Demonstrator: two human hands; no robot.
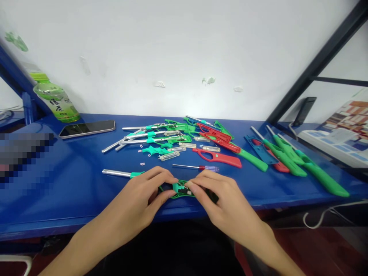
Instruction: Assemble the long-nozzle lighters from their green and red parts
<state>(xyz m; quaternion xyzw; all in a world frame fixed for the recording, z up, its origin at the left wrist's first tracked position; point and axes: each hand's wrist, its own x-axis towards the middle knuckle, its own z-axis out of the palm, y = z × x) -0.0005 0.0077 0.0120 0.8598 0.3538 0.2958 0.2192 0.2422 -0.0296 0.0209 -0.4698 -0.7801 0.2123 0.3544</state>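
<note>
Clock from the open green plastic half-shell (173, 196), 12 = wall. Shell sits at the near edge of the blue desk (86, 199), cavity up, so the inner parts are exposed.

Left hand (138, 191), 9 o'clock: grip closed on a small teal plastic piece (175, 187), apparently steadying it in the shell. Right hand (221, 191), 3: fingertips bunched at the black inner part (184, 190); can't tell if they pinch it or a wire.

Silver metal tube with teal collar (116, 173) points out at 9-10, clear of the fingers. Slim screwdriver with red-and-purple handle (209, 168) at 1, within easy reach. Clear plastic tank (169, 156) at 11, red plastic half-shell (224, 159) at 1-2: loose parts kept off the work spot. Long green-handled lighter (327, 178) at 3, apart from the loose parts.
</note>
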